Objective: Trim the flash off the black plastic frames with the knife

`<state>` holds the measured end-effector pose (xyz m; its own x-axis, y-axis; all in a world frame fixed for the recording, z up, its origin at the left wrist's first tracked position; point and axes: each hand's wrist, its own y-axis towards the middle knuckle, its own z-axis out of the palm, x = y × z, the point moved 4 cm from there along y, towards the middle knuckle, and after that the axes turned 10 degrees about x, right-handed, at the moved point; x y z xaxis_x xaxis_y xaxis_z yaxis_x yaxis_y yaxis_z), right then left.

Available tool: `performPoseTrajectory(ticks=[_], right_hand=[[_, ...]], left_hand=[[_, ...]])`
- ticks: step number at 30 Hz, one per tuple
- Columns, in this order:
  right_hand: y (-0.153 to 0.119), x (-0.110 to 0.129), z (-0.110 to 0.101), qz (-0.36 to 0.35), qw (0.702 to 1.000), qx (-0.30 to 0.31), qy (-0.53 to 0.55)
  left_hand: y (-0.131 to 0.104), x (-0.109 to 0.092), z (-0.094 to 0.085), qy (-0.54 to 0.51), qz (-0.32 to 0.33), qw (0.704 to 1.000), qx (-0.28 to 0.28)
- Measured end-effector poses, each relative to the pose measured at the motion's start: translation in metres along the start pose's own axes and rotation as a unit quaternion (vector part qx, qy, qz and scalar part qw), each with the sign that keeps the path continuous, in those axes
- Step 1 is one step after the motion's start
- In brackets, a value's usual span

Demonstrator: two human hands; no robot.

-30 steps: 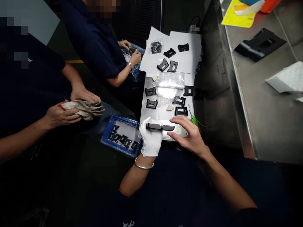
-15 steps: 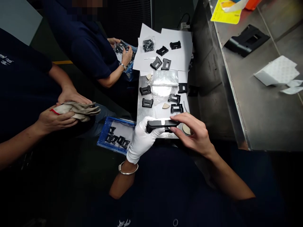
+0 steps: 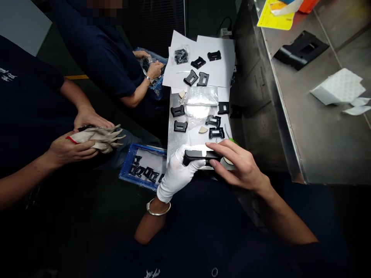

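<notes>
Far-left person point(image 3: 26, 104): two bare hands around off-white knit gloves point(image 3: 97, 138), red edge at the cuff
Blue tray point(image 3: 125, 168): left of the table, several small black parts lying in it on a pale sheet
Second person point(image 3: 107, 58): hands over another blue tray point(image 3: 164, 61), fingers among plastic-wrapped pieces
Bracelet point(image 3: 159, 208): silver, on my left wrist, below the glove
My left hand point(image 3: 175, 170): white-gloved, clamped on the left end of the black piece, thumb along its lower side
Black piece point(image 3: 195, 155): held level above the near end of the table, between my two hands, a bright patch near its middle
Table point(image 3: 175, 146): metal top, partly under white paper sheets point(image 3: 171, 77); similar black frames point(image 3: 180, 126) spread over both
Clear bags point(image 3: 202, 95): mid-table, frames to either side; a bag of black parts point(image 3: 181, 56) lies farther up
Beige wedge point(image 3: 203, 130): just left of the nearest frames
My right hand point(image 3: 242, 162): bare, closed on the right end of the black piece, forefinger above, thumb below
Green-handled tool point(image 3: 232, 141): partly hidden behind my right hand
Metal shelf point(image 3: 327, 154): a larger black housing point(image 3: 303, 49), yellow sheet point(image 3: 275, 16) and white packaging point(image 3: 337, 88) on it
</notes>
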<state>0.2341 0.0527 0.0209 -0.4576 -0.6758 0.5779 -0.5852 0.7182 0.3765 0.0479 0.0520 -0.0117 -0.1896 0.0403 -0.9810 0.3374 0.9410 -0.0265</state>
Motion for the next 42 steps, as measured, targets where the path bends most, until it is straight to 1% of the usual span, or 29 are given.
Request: performPoseTrajectory(ticks=[3, 7, 9, 13, 17, 19, 21, 23, 24, 25, 27, 28, 29, 30, 32, 33, 35, 37, 39, 40, 42], right_hand=[[0.0, -0.001, 0.0, 0.004, 1.0, -0.018, 0.014], [0.001, -0.001, -0.002, 0.001, 0.999, -0.037, 0.035], [0.001, 0.0, -0.002, 0.0, 0.998, -0.046, 0.044], [0.002, -0.002, 0.0, -0.007, 0.996, -0.066, 0.063], [0.004, -0.006, 0.001, -0.003, 0.995, -0.06, 0.084], [0.004, -0.008, 0.0, -0.001, 0.993, -0.059, 0.1], [0.003, -0.016, 0.0, 0.006, 0.99, -0.055, 0.128], [-0.001, -0.038, 0.006, 0.037, 0.983, -0.056, 0.172], [-0.006, -0.056, 0.012, 0.07, 0.977, -0.064, 0.193], [-0.01, -0.078, 0.021, 0.116, 0.968, -0.078, 0.208], [-0.021, -0.135, 0.042, 0.249, 0.942, -0.109, 0.197], [-0.025, -0.166, 0.053, 0.326, 0.926, -0.112, 0.157], [-0.026, -0.196, 0.065, 0.394, 0.91, -0.082, 0.103], [-0.024, -0.223, 0.075, 0.421, 0.901, -0.069, 0.073], [-0.012, -0.267, 0.091, 0.449, 0.892, -0.047, 0.022], [-0.002, -0.283, 0.097, 0.454, 0.89, -0.036, 0.0], [0.021, -0.308, 0.112, 0.457, 0.889, 0.009, -0.041], [0.046, -0.324, 0.131, 0.442, 0.891, 0.077, -0.07], [0.069, -0.334, 0.152, 0.415, 0.894, 0.143, -0.096], [0.078, -0.337, 0.161, 0.403, 0.893, 0.168, -0.112], [0.091, -0.344, 0.177, 0.392, 0.886, 0.197, -0.15]], left_hand=[[-0.001, 0.003, 0.002, -0.029, -0.024, 0.999, -0.006], [-0.002, 0.005, 0.004, -0.099, -0.047, 0.994, -0.008], [-0.002, 0.005, 0.006, -0.129, -0.044, 0.991, -0.003], [-0.001, 0.004, 0.006, -0.162, -0.011, 0.987, -0.002], [0.001, 0.005, 0.004, -0.159, -0.003, 0.987, -0.006], [0.002, 0.005, 0.001, -0.129, 0.004, 0.991, -0.014], [0.003, 0.005, -0.002, -0.09, 0.016, 0.996, -0.02], [0.003, 0.006, -0.007, -0.049, 0.027, 0.998, -0.023], [0.003, 0.007, -0.009, -0.03, 0.031, 0.999, -0.024], [0.002, 0.008, -0.012, -0.015, 0.032, 0.999, -0.027], [-0.001, 0.012, -0.018, -0.002, 0.016, 0.999, -0.039], [-0.003, 0.015, -0.022, -0.003, 0.0, 0.999, -0.047], [-0.005, 0.019, -0.025, -0.005, -0.019, 0.998, -0.058], [-0.008, 0.021, -0.028, -0.007, -0.038, 0.997, -0.067], [-0.013, 0.026, -0.033, -0.009, -0.066, 0.994, -0.085], [-0.016, 0.027, -0.035, -0.01, -0.074, 0.993, -0.092], [-0.019, 0.029, -0.038, -0.015, -0.085, 0.99, -0.108], [-0.02, 0.03, -0.041, -0.019, -0.089, 0.987, -0.134], [-0.021, 0.031, -0.045, -0.018, -0.079, 0.983, -0.167], [-0.02, 0.031, -0.048, -0.013, -0.065, 0.981, -0.182], [-0.02, 0.029, -0.056, 0.006, -0.021, 0.979, -0.201]])
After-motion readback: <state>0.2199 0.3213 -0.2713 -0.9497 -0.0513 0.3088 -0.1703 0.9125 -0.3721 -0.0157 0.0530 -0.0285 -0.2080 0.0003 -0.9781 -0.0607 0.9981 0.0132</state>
